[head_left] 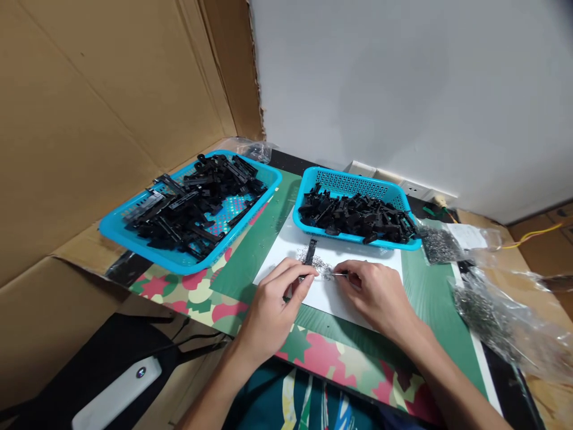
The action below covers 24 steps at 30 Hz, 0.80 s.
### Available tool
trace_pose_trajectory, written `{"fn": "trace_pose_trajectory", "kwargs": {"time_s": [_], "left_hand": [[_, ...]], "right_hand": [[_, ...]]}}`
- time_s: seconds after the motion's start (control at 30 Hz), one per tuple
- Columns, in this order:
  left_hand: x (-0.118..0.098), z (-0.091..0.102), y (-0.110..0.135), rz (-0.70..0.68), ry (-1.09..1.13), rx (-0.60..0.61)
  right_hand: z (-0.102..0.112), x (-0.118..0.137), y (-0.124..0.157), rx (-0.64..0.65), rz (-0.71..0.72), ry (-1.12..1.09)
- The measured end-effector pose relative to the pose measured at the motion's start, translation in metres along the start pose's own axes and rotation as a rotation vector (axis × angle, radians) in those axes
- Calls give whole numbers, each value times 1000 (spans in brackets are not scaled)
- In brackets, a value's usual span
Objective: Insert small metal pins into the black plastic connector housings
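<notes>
My left hand (280, 295) is closed round a long black plastic part (310, 251), which sticks up past the fingers over the white sheet (276, 261). My right hand (373, 289) pinches a thin metal tool (341, 273), probably tweezers, its tip pointing left toward the other hand. Between and just beyond the hands lies a loose pile of tiny metal pieces (323, 263) on the sheet. The pieces are too small to tell their exact kind. Fingers hide the lower end of the black part and most of the tool.
A blue basket (179, 267) of long black parts stands at the left. Another blue basket (358, 239) holds smaller black parts at the back. Plastic bags of small metal pieces (441, 245) (481, 313) lie at the right. A white power bank (117, 391) rests at lower left.
</notes>
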<state>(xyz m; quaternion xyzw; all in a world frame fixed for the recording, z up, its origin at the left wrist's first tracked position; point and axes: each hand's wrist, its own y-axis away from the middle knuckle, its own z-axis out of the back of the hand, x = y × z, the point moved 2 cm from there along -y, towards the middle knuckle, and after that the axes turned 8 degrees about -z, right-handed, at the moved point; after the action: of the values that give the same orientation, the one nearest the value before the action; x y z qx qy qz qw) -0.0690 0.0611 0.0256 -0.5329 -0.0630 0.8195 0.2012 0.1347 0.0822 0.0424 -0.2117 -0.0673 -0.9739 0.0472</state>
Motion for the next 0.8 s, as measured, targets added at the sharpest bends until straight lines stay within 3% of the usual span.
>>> {"fn": "trace_pose_trajectory", "kwargs": {"time_s": [0.33,0.63,0.8], "left_hand": [[0,-1,-3,-7,-22,-17],[-2,-2,-2,-46,-63,-6],[-3,-3,-2,-58,-89,8]], "right_hand": [[-11,1,-2,40,-9,-5],[-2,-5,2,35,24,-132],[-8,-3,0,0,-21,-49]]}}
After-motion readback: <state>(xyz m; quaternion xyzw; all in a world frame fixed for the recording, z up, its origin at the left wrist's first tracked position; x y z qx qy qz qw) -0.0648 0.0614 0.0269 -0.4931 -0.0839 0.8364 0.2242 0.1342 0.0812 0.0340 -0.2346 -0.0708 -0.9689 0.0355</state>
